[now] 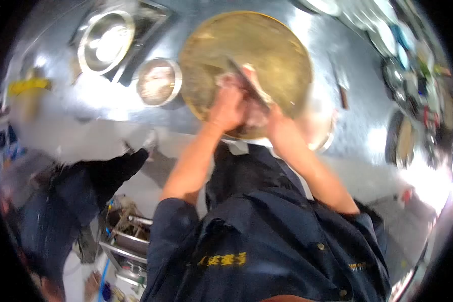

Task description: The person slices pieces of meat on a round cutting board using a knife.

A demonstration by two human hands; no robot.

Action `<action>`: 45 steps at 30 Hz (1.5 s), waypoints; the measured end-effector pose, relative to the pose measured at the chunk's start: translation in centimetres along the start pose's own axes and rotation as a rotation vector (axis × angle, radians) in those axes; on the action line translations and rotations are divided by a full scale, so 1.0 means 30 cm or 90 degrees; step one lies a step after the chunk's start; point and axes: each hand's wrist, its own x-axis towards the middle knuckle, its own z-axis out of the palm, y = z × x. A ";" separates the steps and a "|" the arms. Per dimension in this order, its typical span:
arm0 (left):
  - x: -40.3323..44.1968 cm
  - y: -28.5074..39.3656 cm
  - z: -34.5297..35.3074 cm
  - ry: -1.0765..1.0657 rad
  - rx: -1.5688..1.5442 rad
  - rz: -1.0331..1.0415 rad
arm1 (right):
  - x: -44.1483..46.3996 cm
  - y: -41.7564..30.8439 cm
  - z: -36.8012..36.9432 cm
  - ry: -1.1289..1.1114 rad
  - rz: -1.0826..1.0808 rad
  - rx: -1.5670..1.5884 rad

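On a round wooden chopping board, my left hand is closed on a piece of pale pink raw meat. My right hand grips a knife, its dark blade slanting across the meat, close to my left fingers. The meat shows on both sides of the blade, partly covered by my hand. Motion blur hides the exact cut. Left of the board stands a round metal bowl with pinkish contents. At the board's lower right is a blurred container with pale, meat-like contents.
A larger steel bowl sits at the upper left of the metal counter. Another knife lies right of the board. Stacked dishes line the far right. A person in dark clothes is at the left, beside a metal rack.
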 end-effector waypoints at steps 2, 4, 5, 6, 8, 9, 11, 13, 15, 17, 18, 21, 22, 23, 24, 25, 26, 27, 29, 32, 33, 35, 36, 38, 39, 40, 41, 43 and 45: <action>0.050 0.179 0.026 0.079 0.067 0.064 | -0.169 0.079 -0.037 0.086 0.014 -0.025; -0.053 0.457 0.287 -0.064 -0.111 -0.002 | -0.456 0.125 -0.186 -0.083 0.271 -0.089; -0.033 0.504 0.437 -0.162 -0.226 -0.007 | -0.510 0.211 -0.333 -0.025 0.269 -0.150; 0.138 0.659 0.621 0.106 -0.356 0.102 | -0.562 0.308 -0.451 0.032 0.272 -0.210; 0.199 0.795 0.772 0.194 -0.380 0.161 | -0.567 0.307 -0.564 0.012 0.362 -0.346; 0.191 0.801 0.770 0.168 -0.395 0.152 | -0.541 0.330 -0.559 0.001 0.330 -0.336; 0.174 0.726 0.722 0.140 -0.377 0.152 | -0.470 0.341 -0.501 0.054 0.236 -0.292; 0.200 0.521 0.643 0.080 -0.350 0.138 | -0.277 0.314 -0.397 0.084 0.198 -0.249; 0.173 0.475 0.659 0.070 -0.317 0.121 | -0.243 0.311 -0.342 0.120 0.210 -0.232; 0.165 0.465 0.636 0.065 -0.315 0.120 | -0.229 0.374 -0.292 0.124 0.205 -0.240; 0.180 0.445 0.623 0.057 -0.325 0.119 | -0.197 0.378 -0.273 0.156 0.183 -0.214; 0.173 0.399 0.540 0.116 -0.275 0.151 | -0.167 0.385 -0.242 0.175 0.126 -0.170; 0.187 0.385 0.537 0.120 -0.249 0.167 | -0.150 0.371 -0.255 0.159 0.140 -0.170; 0.186 0.384 0.547 0.106 -0.263 0.144 | -0.135 0.357 -0.266 0.141 0.156 -0.168; 0.172 0.368 0.542 0.091 -0.262 0.145 | -0.126 0.328 -0.263 0.127 0.151 -0.183; 0.165 0.354 0.535 0.081 -0.259 0.140 | -0.122 0.297 -0.263 0.134 0.162 -0.181; 0.173 0.349 0.535 0.080 -0.264 0.148 | -0.113 0.275 -0.274 0.132 0.174 -0.193; 0.172 0.359 0.543 0.078 -0.275 0.148 | -0.116 0.266 -0.290 0.123 0.184 -0.206; 0.187 0.381 0.551 0.081 -0.293 0.153 | -0.113 0.337 -0.269 0.129 0.173 -0.199; 0.172 0.417 0.561 0.063 -0.309 0.124 | -0.157 0.367 -0.238 0.111 0.254 -0.157; 0.161 0.423 0.594 0.161 -0.287 0.150 | -0.184 0.378 -0.226 0.107 0.242 -0.153; 0.227 0.453 0.514 0.031 -0.326 0.137 | -0.222 0.406 -0.205 0.099 0.218 -0.144; 0.262 0.509 0.369 0.085 -0.411 0.122 | -0.206 0.345 -0.232 0.056 0.242 -0.177; 0.312 0.430 0.376 0.331 -0.229 0.135 | -0.175 0.220 -0.291 -0.017 0.274 -0.196; 0.378 0.431 0.321 0.453 -0.244 0.030 | -0.162 0.155 -0.323 -0.046 0.286 -0.183; 0.438 0.360 0.305 0.433 -0.253 -0.083 | -0.136 0.151 -0.308 -0.012 0.264 -0.114; 0.609 0.359 0.276 0.466 -0.348 -0.055 | -0.103 0.180 -0.318 0.049 0.232 -0.060; 0.728 0.243 0.339 0.421 -0.322 -0.161 | -0.079 0.204 -0.273 0.114 0.178 -0.047; 0.742 0.213 0.397 0.438 -0.384 -0.229 | -0.133 0.103 -0.395 0.038 0.268 -0.029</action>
